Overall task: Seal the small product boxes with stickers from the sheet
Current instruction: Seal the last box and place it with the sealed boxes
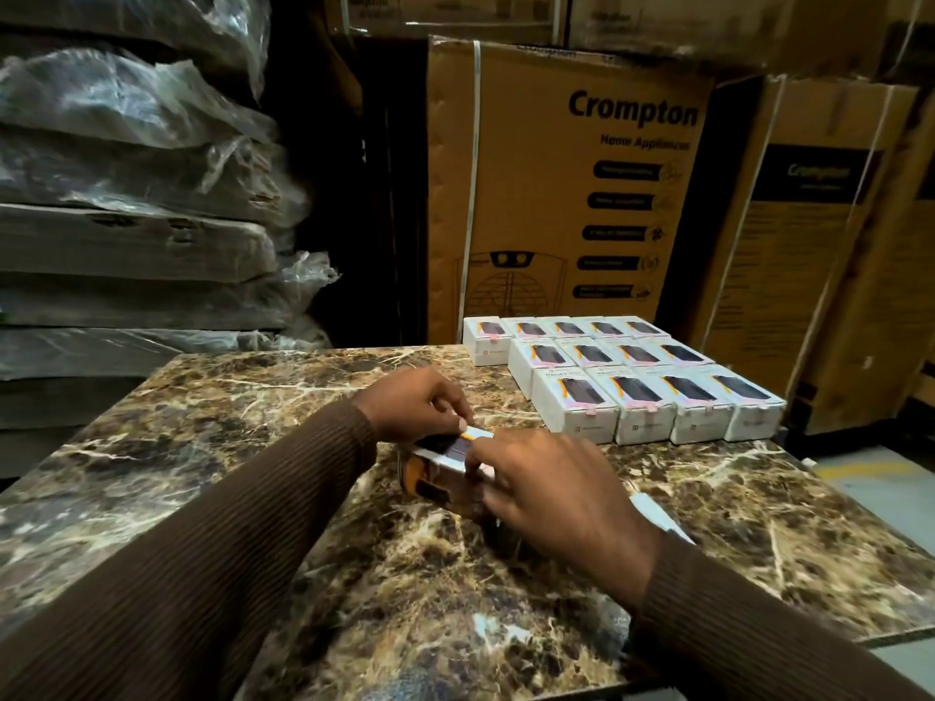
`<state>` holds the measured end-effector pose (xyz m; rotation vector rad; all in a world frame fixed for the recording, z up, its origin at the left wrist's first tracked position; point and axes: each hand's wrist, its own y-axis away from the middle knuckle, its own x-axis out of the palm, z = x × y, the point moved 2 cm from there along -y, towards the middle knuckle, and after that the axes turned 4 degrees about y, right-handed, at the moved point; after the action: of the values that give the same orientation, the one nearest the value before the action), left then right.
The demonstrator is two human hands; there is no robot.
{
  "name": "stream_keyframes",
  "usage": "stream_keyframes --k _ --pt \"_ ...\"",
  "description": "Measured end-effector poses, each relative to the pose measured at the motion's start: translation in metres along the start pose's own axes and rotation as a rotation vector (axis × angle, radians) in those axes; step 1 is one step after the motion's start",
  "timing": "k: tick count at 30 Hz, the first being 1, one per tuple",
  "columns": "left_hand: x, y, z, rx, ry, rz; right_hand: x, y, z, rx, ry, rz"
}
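A small white product box (445, 460) rests on the marble table (202, 447) at its middle, tipped on its side. My left hand (417, 404) grips the box's far top edge with thumb and fingers. My right hand (544, 490) covers the box's near right end, its fingertips pressed on the edge. Whether a sticker sits under those fingers is hidden. A white sheet (657, 513) pokes out from behind my right wrist, mostly covered. Several matching white boxes (627, 376) stand in tidy rows at the table's far right, each with a pink sticker over its front flap.
Big brown Crompton cartons (566, 184) rise directly behind the table. Plastic-wrapped flat packs (136, 194) are stacked at the left. The table's right edge drops to a grey floor (880, 488) with a yellow line.
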<state>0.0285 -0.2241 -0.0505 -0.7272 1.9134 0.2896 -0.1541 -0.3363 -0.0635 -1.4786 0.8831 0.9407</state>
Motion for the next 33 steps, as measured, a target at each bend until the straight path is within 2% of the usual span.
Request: stream_keyframes --k 5,8,12,16,19,22,26,29,33 --pt "0.0 0.02 0.025 -0.097 0.144 -0.091 0.008 -0.013 -0.023 0.084 0.086 -0.054" --pt "0.011 0.035 0.031 -0.173 0.371 -0.116 0.022 -0.03 -0.046 0.139 0.011 -0.066" --pt "0.031 0.051 0.023 -0.212 0.576 -0.209 0.031 -0.046 -0.071 0.227 -0.307 0.032" --pt "0.039 0.064 0.013 -0.234 0.713 -0.269 0.028 -0.031 -0.081 0.369 -0.693 0.04" --pt "0.046 0.069 0.012 -0.25 0.778 -0.304 0.021 -0.011 -0.069 0.365 -0.864 0.104" --pt "0.05 0.068 0.007 -0.249 0.745 -0.324 0.019 -0.006 -0.059 0.315 -0.691 0.127" --pt "0.043 0.054 -0.003 -0.242 0.601 -0.392 0.019 -0.028 -0.061 0.29 -0.48 0.068" --pt "0.04 0.019 0.004 -0.242 0.547 -0.453 0.026 -0.061 -0.079 0.283 -0.393 0.002" --pt "0.04 -0.04 0.015 -0.241 0.46 -0.487 0.043 -0.106 -0.107 0.285 -0.257 -0.009"
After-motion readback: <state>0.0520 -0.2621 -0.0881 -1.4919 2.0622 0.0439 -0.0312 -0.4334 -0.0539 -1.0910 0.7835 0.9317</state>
